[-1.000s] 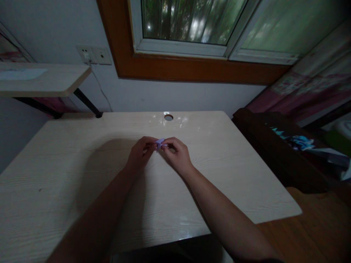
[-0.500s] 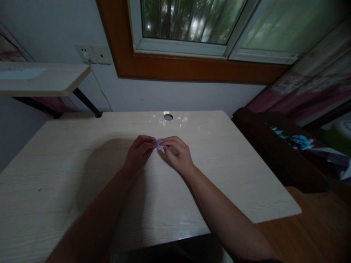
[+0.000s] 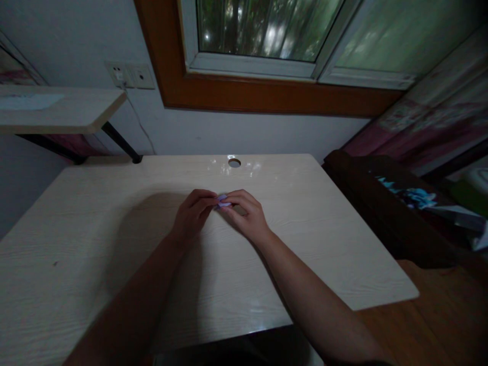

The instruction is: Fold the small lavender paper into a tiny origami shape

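A small piece of purple paper (image 3: 223,201), seemingly folded, sits between my two hands over the middle of the desk (image 3: 305,244). My left hand (image 3: 193,211) pinches its left side between thumb and fingers. From the right, my right hand (image 3: 247,212) grips the other side, its thumb below and index finger above. Most of the paper is covered by the fingertips, so its exact shape is hard to make out.
A round cable hole (image 3: 234,163) lies near the desk's back edge. At the left, a raised shelf (image 3: 76,112) stands on black legs. A wall socket (image 3: 131,76) has a plugged cord. Dark furniture (image 3: 366,203) holding various items stands at the right.
The fingers of my right hand have shifted slightly, with the thumb closer to the index finger. Less of the purple paper shows, and its lower flap looks flatter. My left hand hardly moves.
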`<state>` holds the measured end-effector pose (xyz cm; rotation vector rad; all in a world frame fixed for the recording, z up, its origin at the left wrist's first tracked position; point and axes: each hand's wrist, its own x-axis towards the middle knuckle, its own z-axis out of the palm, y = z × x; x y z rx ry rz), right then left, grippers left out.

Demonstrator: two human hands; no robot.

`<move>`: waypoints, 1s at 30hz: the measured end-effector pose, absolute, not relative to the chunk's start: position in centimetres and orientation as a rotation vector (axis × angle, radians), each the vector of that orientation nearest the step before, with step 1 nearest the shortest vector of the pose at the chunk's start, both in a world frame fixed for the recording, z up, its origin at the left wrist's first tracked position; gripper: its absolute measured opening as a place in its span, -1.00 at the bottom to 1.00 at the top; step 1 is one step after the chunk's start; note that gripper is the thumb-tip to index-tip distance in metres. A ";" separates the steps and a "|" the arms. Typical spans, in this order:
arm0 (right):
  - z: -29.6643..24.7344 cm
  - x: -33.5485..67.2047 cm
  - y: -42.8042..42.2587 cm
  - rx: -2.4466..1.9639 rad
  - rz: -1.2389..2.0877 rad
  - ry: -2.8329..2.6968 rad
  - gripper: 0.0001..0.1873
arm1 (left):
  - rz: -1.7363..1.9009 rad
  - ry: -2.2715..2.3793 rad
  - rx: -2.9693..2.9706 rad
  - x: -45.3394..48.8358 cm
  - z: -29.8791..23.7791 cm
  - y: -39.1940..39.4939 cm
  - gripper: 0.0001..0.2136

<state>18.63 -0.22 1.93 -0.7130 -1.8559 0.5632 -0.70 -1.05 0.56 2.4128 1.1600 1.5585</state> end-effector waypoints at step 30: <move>0.3 18.0 0.2 -1.007 0.532 -1.833 -0.89 | 1.354 1.289 2.055 0.8 -0.3 -1.0 -0.85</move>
